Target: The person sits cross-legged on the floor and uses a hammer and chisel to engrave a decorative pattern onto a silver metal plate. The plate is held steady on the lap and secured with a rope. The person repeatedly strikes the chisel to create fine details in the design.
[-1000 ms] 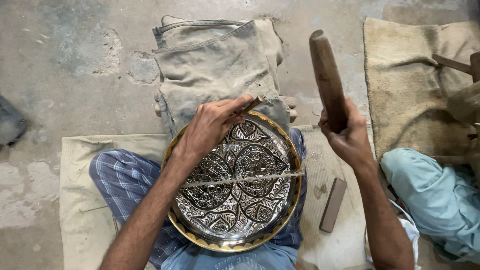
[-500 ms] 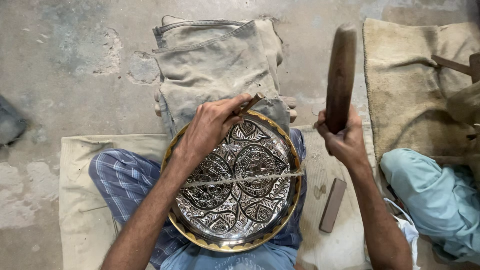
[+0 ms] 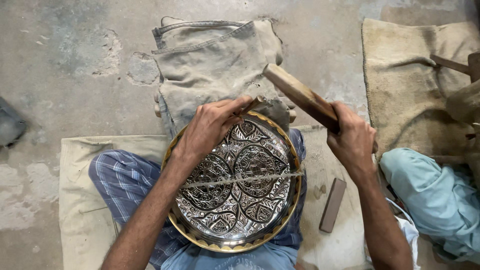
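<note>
The left hand (image 3: 210,127) is closed around a thin chisel-like punch (image 3: 253,105), fingers and thumb pinching its shaft so that only the brownish upper end sticks out past the knuckles toward the upper right; the working tip is hidden under the hand, so whether it touches the metal cannot be told. That hand rests on the upper rim of a round engraved metal tray (image 3: 235,185), silver-coloured inside with dense floral and medallion patterns and a brass-coloured scalloped edge. The right hand (image 3: 352,140) is wrapped tight around the lower end of a wooden mallet (image 3: 300,95), whose thick pale head points up and left, tilted and hanging close above the punch's free end, with a small gap between them. The tray lies on the person's lap, over legs in blue checked cloth (image 3: 120,182), and a rough string (image 3: 240,179) runs straight across its middle from left rim to right rim. Beyond the tray's far edge lies a folded piece of worn grey-beige denim (image 3: 215,60) on the concrete floor (image 3: 65,65). The person sits on a pale mat (image 3: 82,210). To the right of the tray, beside the right forearm, a small dark rectangular bar (image 3: 333,205) lies on the mat. Farther right there is a tan rug (image 3: 405,80) and another person's leg in light teal cloth (image 3: 430,195); a wooden handle (image 3: 450,64) shows at the upper right edge.
</note>
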